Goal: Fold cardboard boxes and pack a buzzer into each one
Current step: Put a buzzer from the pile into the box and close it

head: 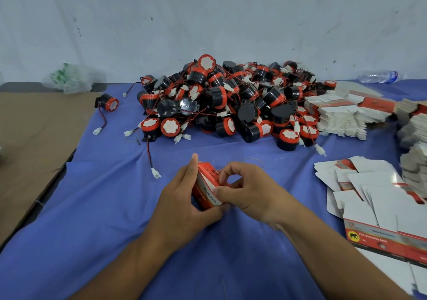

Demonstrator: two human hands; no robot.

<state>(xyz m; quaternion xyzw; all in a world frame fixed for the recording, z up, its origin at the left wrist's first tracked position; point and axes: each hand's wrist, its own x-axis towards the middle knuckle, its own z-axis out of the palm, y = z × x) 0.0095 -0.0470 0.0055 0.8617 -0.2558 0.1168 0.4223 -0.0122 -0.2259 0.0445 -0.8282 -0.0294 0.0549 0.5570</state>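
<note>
Red-and-white carton [206, 187], seemingly light, crushable card, best held at its edges: your left hand [182, 207] gripped it, your right hand [251, 192] pinched its end flap.

left grip [182, 207] clasping box [207, 190], right grip [251, 192] pinching it

Pale bluish wall [208, 10] across the top of the frame, flecked with dark marks. Below it, wrinkled blue cloth [104, 207] over the middle and bottom. Flat brown cardboard [34, 137] along the left. Crumpled plastic bag [71, 77] upper left, water bottle [379, 77] lying upper right. Soft, even light.
</note>
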